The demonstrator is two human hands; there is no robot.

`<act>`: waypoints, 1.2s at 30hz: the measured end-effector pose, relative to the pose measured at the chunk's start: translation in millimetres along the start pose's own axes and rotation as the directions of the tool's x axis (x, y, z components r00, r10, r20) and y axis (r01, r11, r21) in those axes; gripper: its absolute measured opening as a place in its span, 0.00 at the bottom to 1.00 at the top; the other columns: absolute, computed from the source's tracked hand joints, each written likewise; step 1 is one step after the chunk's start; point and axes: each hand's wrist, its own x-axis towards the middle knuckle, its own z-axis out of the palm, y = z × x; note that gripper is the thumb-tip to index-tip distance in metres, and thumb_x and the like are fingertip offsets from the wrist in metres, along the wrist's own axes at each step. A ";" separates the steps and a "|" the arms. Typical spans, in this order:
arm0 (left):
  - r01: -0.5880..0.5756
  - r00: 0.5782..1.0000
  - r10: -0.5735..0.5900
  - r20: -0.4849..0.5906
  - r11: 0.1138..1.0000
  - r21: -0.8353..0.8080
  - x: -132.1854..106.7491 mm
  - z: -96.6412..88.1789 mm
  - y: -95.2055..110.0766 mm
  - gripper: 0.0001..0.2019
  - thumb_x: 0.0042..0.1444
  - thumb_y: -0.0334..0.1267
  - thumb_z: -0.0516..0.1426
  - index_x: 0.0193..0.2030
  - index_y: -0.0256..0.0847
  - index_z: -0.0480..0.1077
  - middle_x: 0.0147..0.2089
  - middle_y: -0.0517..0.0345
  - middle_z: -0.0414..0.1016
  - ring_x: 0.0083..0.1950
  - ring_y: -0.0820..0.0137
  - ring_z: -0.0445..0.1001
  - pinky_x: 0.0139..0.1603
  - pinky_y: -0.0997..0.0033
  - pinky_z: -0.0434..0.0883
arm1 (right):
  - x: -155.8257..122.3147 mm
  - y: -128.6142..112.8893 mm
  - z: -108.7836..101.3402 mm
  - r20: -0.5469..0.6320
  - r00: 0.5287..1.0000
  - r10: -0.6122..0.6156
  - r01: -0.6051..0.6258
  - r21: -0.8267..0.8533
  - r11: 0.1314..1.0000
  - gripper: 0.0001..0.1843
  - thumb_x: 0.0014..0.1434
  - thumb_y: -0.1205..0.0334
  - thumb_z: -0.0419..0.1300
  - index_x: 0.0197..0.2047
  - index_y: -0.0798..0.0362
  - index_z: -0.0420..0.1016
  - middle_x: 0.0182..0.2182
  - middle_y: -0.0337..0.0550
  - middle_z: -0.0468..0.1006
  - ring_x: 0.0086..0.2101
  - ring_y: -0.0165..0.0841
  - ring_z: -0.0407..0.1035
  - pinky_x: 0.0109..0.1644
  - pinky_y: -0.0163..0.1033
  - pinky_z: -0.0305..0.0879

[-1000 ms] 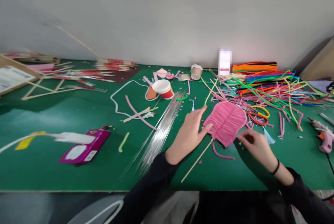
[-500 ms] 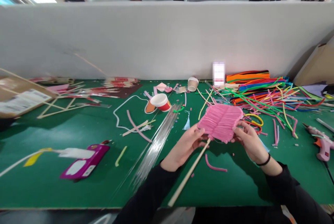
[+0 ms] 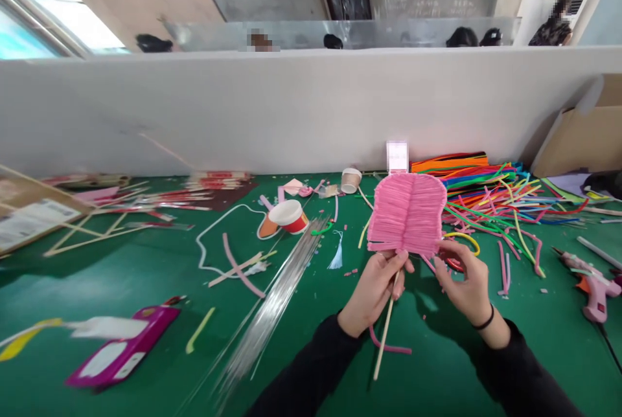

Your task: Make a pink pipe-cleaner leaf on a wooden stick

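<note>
A pink fan (image 3: 408, 213) made of fuzzy pipe cleaners stands nearly upright before me, its ribs running out from a centre seam. Its thin wooden stick (image 3: 386, 339) slants down toward the table's front. My left hand (image 3: 376, 287) is closed around the top of that stick, just under the fan. At the fan's lower right corner, my right hand (image 3: 464, 278) has thumb and forefinger bent together on the pink edge. A loose pink pipe cleaner (image 3: 396, 350) lies below, partly behind the stick.
Bundled coloured pipe cleaners (image 3: 486, 190) lie at the back right, near a pink glue gun (image 3: 590, 284). Left of my hands are thin metal wires (image 3: 272, 313), a paper cup (image 3: 286, 216), a blue tassel (image 3: 336, 255) and a purple box (image 3: 126, 346). A white partition (image 3: 243, 112) stands behind.
The fan has been raised and turned more upright, its stick now steeper. My left hand has shifted from the fan's lower left edge onto the stick. The view has tilted up.
</note>
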 end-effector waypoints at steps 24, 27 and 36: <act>-0.003 1.000 0.003 0.011 0.999 0.043 -10.7 -8.3 -4.7 0.19 0.54 0.52 0.60 0.25 0.36 0.71 0.09 0.64 0.61 0.10 0.81 0.56 0.16 0.79 0.52 | -7.2 2.7 -2.5 0.010 0.997 -0.070 0.071 -0.091 0.993 0.07 0.58 0.64 0.62 0.41 0.48 0.76 0.34 0.41 0.83 0.31 0.33 0.78 0.37 0.36 0.77; -0.002 1.000 0.001 0.010 0.999 0.042 -10.6 -7.9 -3.9 0.19 0.53 0.52 0.61 0.25 0.36 0.71 0.09 0.65 0.61 0.10 0.81 0.56 0.16 0.78 0.52 | -6.6 1.6 -2.8 0.007 0.997 -0.076 0.076 -0.129 0.989 0.04 0.58 0.64 0.61 0.38 0.48 0.76 0.32 0.41 0.83 0.28 0.32 0.77 0.35 0.36 0.76; -0.024 1.000 0.024 0.002 0.999 0.021 -12.7 -2.9 -1.7 0.19 0.50 0.52 0.63 0.26 0.36 0.72 0.11 0.66 0.61 0.12 0.79 0.58 0.15 0.78 0.56 | -8.3 4.2 0.1 0.034 0.998 -0.046 0.049 -0.108 0.993 0.02 0.58 0.65 0.61 0.37 0.49 0.73 0.30 0.39 0.81 0.28 0.31 0.76 0.36 0.35 0.75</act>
